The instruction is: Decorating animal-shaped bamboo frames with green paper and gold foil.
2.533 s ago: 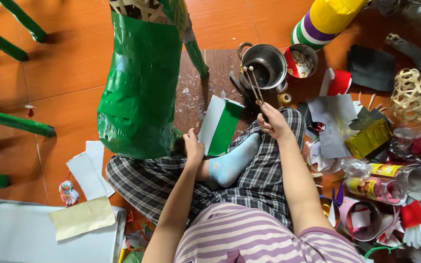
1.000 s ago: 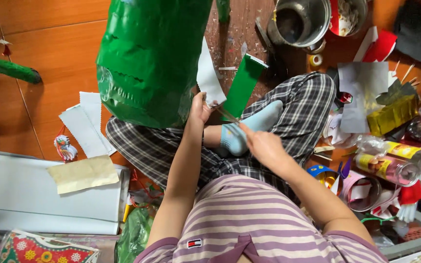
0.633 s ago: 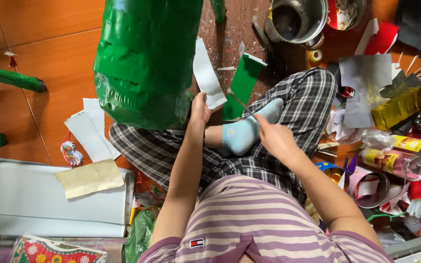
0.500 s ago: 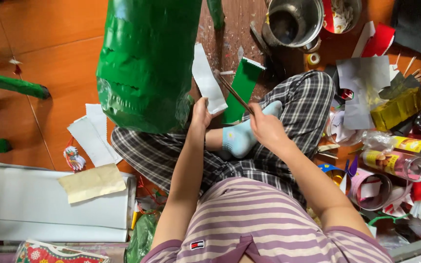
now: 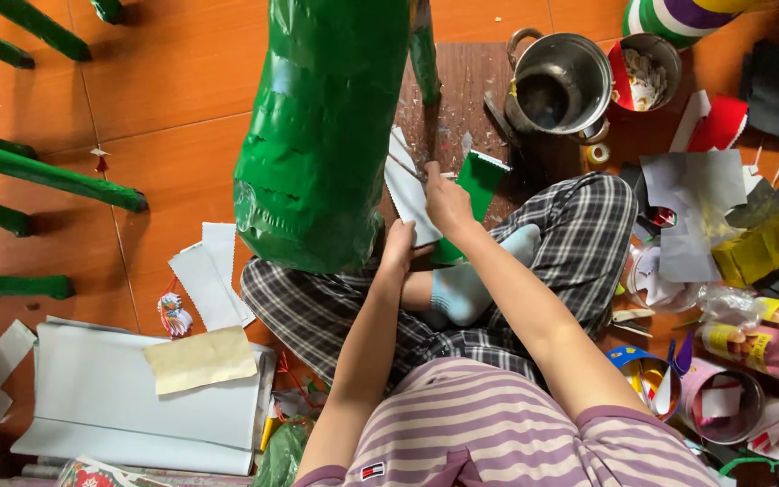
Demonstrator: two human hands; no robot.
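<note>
I sit cross-legged on an orange floor. My left hand (image 5: 398, 245) grips the near end of a white paper strip (image 5: 410, 194) that leans against a big green tape-covered form (image 5: 322, 135). My right hand (image 5: 448, 200) is closed on a thin stick (image 5: 405, 168), maybe a brush. The stick's far end lies across the strip's upper part. A green paper sheet (image 5: 480, 179) lies on the floor right behind that hand, above my light blue sock (image 5: 462, 289).
A metal pot (image 5: 561, 86) and a red cup (image 5: 644, 70) stand at the back right. Paper scraps, bottles and tubs crowd the right side. A stack of white sheets (image 5: 128, 401) lies at the near left. Green rods (image 5: 47, 173) stretch along the left.
My right hand has left the metal pot with the stick and come onto the white strip. My left hand has lifted that strip up against the green form. My view has shifted.
</note>
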